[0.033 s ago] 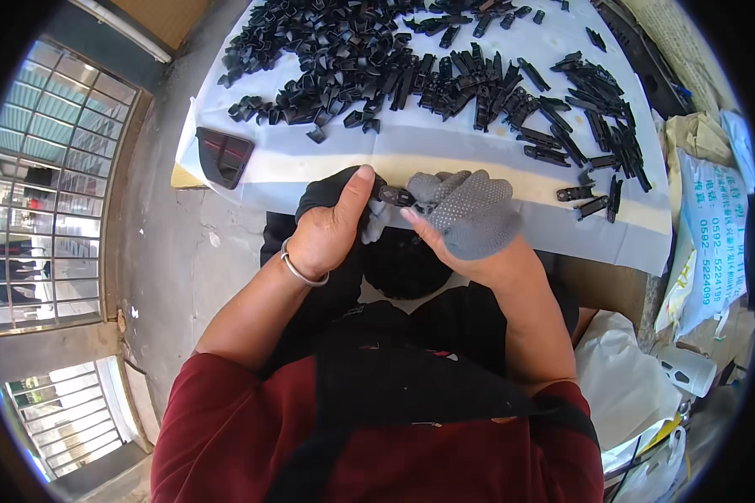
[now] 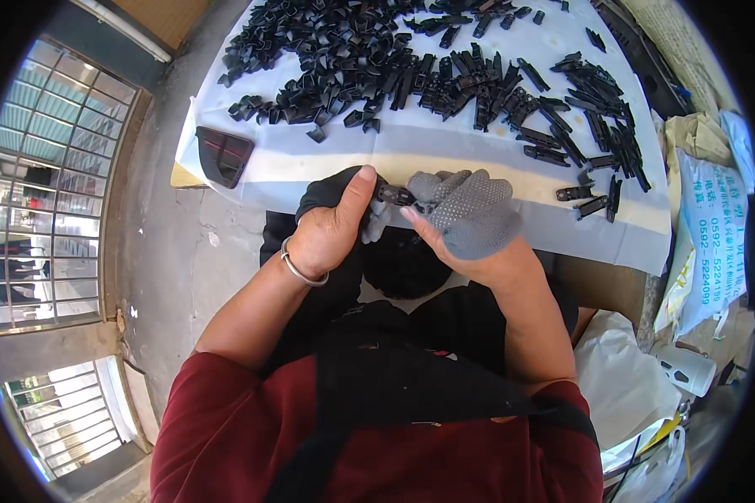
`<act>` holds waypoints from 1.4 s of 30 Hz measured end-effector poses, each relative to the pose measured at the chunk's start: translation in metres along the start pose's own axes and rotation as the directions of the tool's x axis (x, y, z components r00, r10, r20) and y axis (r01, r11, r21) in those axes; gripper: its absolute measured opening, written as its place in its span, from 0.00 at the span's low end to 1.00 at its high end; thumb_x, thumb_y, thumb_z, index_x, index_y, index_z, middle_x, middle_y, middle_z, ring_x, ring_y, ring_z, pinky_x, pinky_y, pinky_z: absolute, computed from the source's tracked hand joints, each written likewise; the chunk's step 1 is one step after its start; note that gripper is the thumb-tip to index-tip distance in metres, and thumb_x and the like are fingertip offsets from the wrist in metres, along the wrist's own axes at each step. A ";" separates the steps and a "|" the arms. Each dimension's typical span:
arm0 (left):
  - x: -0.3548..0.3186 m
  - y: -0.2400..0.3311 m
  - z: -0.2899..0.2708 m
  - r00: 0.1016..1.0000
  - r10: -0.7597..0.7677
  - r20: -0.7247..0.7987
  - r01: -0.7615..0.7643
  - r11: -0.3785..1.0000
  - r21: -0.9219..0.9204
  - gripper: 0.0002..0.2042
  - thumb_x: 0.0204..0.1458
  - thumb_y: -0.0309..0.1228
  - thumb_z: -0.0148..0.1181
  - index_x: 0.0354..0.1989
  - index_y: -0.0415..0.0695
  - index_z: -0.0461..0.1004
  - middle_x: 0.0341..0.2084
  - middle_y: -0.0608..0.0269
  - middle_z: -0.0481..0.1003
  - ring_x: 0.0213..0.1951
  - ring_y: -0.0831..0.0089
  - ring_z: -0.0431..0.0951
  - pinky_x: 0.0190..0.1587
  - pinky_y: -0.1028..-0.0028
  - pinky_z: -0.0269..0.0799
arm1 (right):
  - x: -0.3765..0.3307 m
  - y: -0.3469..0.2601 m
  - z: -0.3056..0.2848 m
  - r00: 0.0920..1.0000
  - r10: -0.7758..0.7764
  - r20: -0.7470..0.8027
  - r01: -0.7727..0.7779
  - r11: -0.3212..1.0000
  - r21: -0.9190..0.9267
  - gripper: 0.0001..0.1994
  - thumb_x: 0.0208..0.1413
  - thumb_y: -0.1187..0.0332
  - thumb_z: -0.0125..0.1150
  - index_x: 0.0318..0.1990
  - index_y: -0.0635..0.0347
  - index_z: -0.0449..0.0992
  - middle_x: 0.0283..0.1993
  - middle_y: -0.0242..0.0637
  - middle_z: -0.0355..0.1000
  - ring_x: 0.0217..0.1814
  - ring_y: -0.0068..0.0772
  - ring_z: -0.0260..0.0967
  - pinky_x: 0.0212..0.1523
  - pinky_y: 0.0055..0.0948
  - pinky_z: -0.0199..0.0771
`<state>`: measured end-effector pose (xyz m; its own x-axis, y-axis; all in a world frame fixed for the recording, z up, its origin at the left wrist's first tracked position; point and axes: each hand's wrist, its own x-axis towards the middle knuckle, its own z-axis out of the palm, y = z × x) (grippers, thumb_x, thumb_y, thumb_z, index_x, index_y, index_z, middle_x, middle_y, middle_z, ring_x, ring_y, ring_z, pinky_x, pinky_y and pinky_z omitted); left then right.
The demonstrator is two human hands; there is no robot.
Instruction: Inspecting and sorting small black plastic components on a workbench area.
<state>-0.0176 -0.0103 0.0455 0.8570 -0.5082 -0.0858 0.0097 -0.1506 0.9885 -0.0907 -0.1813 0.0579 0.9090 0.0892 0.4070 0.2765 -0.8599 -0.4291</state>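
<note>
**Two hands joined on a small black clip at the desk edge**

A small black clip [image 2: 393, 195] is held between both hands just in front of the near edge of the desk [image 2: 445, 151]. The left hand [image 2: 331, 226] is bare, with a metal bangle [image 2: 300, 270] at the wrist; its thumb is extended along the top of the clip and its fingers are curled beneath, so that the clip is pinched. The right hand [image 2: 470, 222] is covered by a grey dotted glove [image 2: 474, 210]; its fingers are closed around the other end of the clip, and its bare thumb tip is pressed against the underside. The two hands are touching each other around the part.

The desk is covered with a white sheet [image 2: 310, 163]. A large heap of similar black clips [image 2: 377, 59] is spread across its far half, and a looser group of clips [image 2: 591, 126] lies to the right, well apart from the hands. A dark flat case with a red line [image 2: 223, 155] rests at the left corner of the sheet. Printed bags [image 2: 705, 243] are seen beside the desk on the right.
</note>
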 end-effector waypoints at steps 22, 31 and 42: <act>0.017 -0.112 0.022 0.794 -0.135 0.592 -0.462 0.497 0.734 0.15 0.55 0.39 0.43 0.30 0.41 0.72 0.26 0.50 0.72 0.31 0.58 0.73 0.37 0.63 0.66 | -0.012 0.048 -0.069 0.904 0.357 -0.234 -0.333 0.933 0.138 0.12 0.47 0.65 0.61 0.37 0.62 0.73 0.31 0.38 0.72 0.32 0.33 0.70 0.34 0.28 0.68; 0.066 -0.261 0.077 0.842 0.089 0.532 -0.492 0.531 0.690 0.18 0.55 0.45 0.41 0.37 0.44 0.73 0.35 0.54 0.74 0.37 0.60 0.73 0.45 0.68 0.65 | -0.016 0.083 -0.049 0.823 0.384 -0.418 -0.247 0.905 0.345 0.07 0.50 0.70 0.59 0.36 0.61 0.74 0.30 0.36 0.72 0.32 0.32 0.70 0.35 0.27 0.69; 0.037 -0.341 0.110 0.830 0.052 0.556 -0.376 0.789 0.486 0.19 0.55 0.46 0.41 0.38 0.44 0.73 0.35 0.55 0.74 0.38 0.61 0.73 0.46 0.69 0.64 | -0.011 0.087 -0.045 0.885 0.265 -0.384 -0.192 0.957 0.219 0.09 0.44 0.74 0.63 0.36 0.61 0.74 0.29 0.33 0.73 0.28 0.25 0.71 0.30 0.22 0.70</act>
<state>-0.0463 -0.0712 -0.3087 0.4249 -0.9009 -0.0885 -0.5648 -0.3403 0.7518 -0.0906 -0.2797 0.0525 0.7579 -0.3418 0.5556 0.1585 -0.7297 -0.6652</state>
